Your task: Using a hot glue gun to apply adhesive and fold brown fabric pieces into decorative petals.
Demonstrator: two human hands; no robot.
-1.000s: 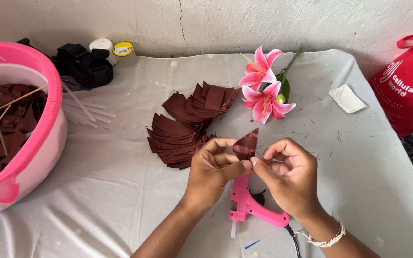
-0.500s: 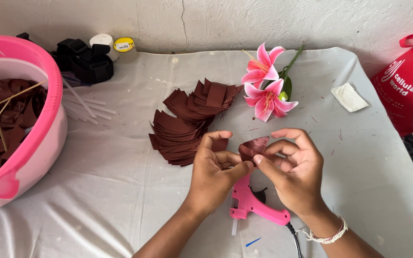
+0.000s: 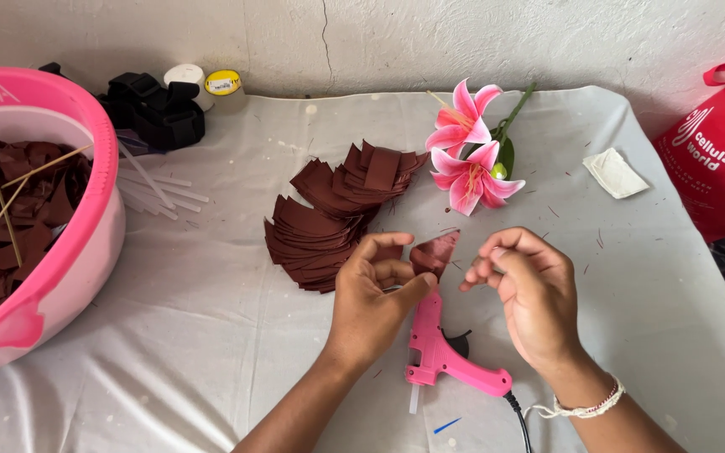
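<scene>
Left hand (image 3: pixel 375 294) pinches a folded maroon fabric petal (image 3: pixel 432 254) between thumb and fingers, held just above the table. Right hand (image 3: pixel 526 289) sits just right of the petal, apart from it, fingertips drawn loosely together on nothing visible.

Pink glue gun (image 3: pixel 446 352) lies on the white tablecloth (image 3: pixel 211 361) directly below both hands, nozzle pointing toward the petal, cord running off the near edge.

Stack of cut maroon petals (image 3: pixel 333 210) fans out just left of and behind the left hand. Pink artificial lily (image 3: pixel 470 155) lies behind the right hand.

Pink basin (image 3: pixel 86 235) of maroon pieces fills the left edge. Open cloth lies between basin and stack, and right of the right hand toward the red bag (image 3: pixel 719 151).
</scene>
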